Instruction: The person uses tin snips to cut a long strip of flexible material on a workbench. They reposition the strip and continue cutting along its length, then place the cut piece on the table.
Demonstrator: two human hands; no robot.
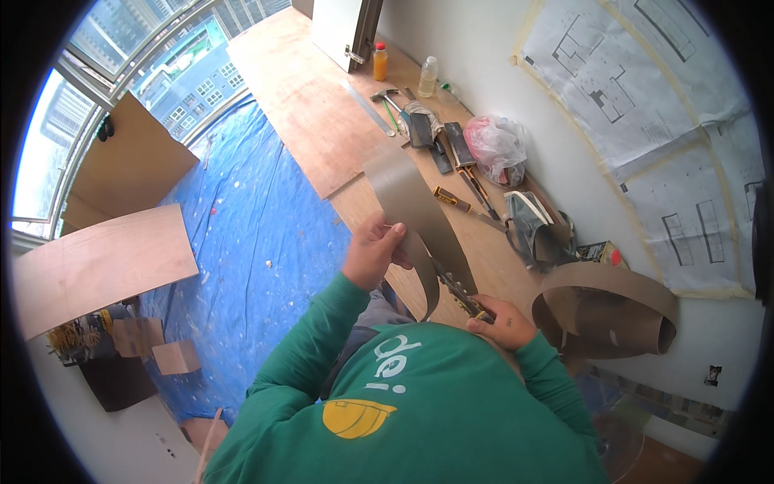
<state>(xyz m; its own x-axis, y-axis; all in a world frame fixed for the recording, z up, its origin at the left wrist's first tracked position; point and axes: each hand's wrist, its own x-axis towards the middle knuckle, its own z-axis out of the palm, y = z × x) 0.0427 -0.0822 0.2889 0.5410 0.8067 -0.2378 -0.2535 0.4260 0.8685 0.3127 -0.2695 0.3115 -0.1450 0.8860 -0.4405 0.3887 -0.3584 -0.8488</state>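
My left hand [377, 252] pinches a narrow, curling end of a grey-brown flexible strip. The wider part of this strip [411, 194] lies in a bend over the wooden bench, and a loop hangs down in front of me. My right hand [506, 323] is closed around a slim, patterned dark-and-tan utility knife [461, 298]. Its front end points up and left, close beside the strip; I cannot tell whether they touch. To the right of my right hand, a large loose coil of similar grey-brown strip [605, 282] rests near the wall.
On the bench [504, 254] are a yellow-black hand tool [459, 202], a hammer [385, 95], dark blocks [458, 143], a plastic bag [495, 147] and bottles [380, 62]. Plywood sheets [121, 262] stand left, above a blue floor sheet [258, 218]. Drawings [645, 121] hang on the wall.
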